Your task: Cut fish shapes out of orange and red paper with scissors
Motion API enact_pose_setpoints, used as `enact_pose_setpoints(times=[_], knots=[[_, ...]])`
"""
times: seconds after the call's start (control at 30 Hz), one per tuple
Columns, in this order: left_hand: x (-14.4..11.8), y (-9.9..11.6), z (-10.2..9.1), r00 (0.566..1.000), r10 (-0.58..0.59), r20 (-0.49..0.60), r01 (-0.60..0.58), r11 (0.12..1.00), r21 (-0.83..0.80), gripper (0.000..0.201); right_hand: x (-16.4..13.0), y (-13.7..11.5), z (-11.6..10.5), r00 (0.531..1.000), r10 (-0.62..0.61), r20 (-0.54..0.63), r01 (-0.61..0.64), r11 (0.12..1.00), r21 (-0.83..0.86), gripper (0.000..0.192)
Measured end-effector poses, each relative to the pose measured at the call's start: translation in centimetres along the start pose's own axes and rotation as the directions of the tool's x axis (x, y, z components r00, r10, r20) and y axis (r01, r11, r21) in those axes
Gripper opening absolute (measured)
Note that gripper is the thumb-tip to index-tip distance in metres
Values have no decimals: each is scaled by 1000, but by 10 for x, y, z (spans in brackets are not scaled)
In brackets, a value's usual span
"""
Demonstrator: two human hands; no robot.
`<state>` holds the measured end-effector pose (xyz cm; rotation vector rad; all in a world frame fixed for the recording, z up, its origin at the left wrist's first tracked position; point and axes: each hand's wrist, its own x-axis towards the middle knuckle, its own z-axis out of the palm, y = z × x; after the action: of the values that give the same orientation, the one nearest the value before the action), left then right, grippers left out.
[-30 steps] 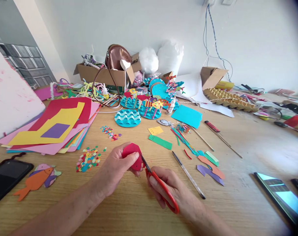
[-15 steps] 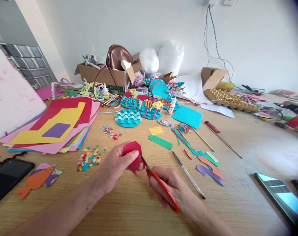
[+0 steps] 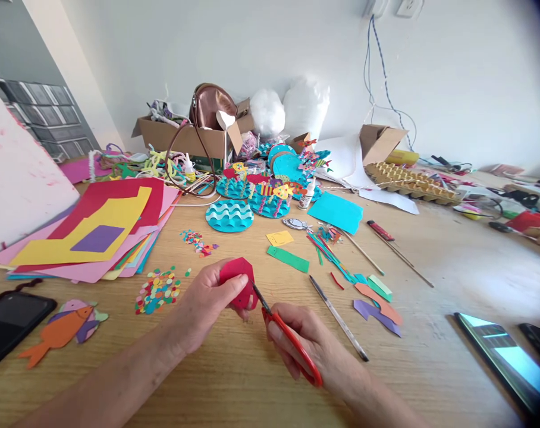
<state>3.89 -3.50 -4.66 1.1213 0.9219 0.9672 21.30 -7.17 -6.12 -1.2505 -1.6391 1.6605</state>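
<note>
Near the middle of the frame, the left hand (image 3: pixel 213 291) is holding a red paper piece (image 3: pixel 239 268), its thumb pressing across the front and its fingers clamping from behind. The paper's upper and right edges are standing out past the thumb. Just right of and below it, the right hand (image 3: pixel 312 331) is gripping red-handled scissors (image 3: pixel 302 353), its fingers closing around the handles. The dark blades are pointing up and left, their tip meeting the paper's right edge; how far the blades are parting is too small to tell.

Both forearms are running out through the bottom edge of the frame, with wooden tabletop (image 3: pixel 234 386) showing between them. Left of the left hand, a patch of paper dots (image 3: pixel 157 291) is lying near the wrist, so room on that side is narrowing. On the right, a pen (image 3: pixel 339 318) is slanting close by the right hand, while a purple scrap (image 3: pixel 377 318) is lying farther out. Above the hands, a green strip (image 3: pixel 288 260) is lying near the red piece. Toward the lower left, an orange paper fish (image 3: pixel 62 328) is resting beside a black phone (image 3: pixel 18 324), which the frame's left edge is cutting off.
</note>
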Motion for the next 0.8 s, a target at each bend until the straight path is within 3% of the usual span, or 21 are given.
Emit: enact_pose_setpoints(times=[0.2, 0.8], knots=[[1, -1, -1, 1000, 13, 12, -14, 999, 51, 17, -1, -6, -1, 999, -31, 30, 31, 1000, 6, 48], [0, -2, -1, 998, 35, 57, -35, 999, 5, 19, -1, -1, -1, 998, -53, 29, 52, 998, 32, 44]])
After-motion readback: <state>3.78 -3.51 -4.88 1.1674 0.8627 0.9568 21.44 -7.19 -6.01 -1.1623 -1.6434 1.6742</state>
